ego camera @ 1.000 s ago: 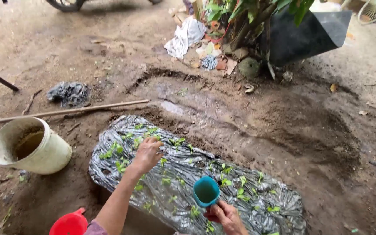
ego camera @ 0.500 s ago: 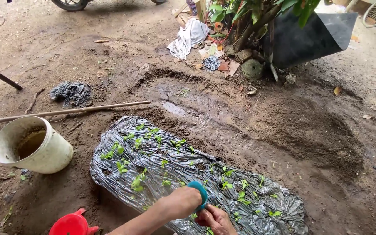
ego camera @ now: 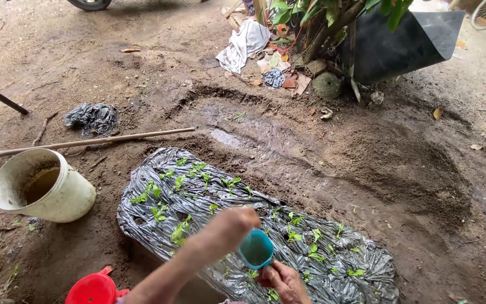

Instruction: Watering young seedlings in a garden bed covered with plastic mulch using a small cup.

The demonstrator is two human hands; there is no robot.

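down low, right hand (ego camera: 281, 280) grips the teal cup (ego camera: 256, 249); left hand (ego camera: 233, 220) (blurred, seemingly closed) touches its rim.

cup (ego camera: 256, 249): showing teal, inside and out, between the two hands.
plastic sheet (ego camera: 344, 264): lying under the hands, shining silver-grey with black creases.
seedlings (ego camera: 158, 194): dotting the sheet in bright green, beyond the left hand (ego camera: 233, 220).
bucket (ego camera: 66, 197): sitting far left of the left hand, cream-white, its inside looking muddy brown.
watering can (ego camera: 93, 290): glowing red, near the left forearm.
soil (ego camera: 400, 169): spreading brown beyond the right hand (ego camera: 281, 280), looking darker where wet.
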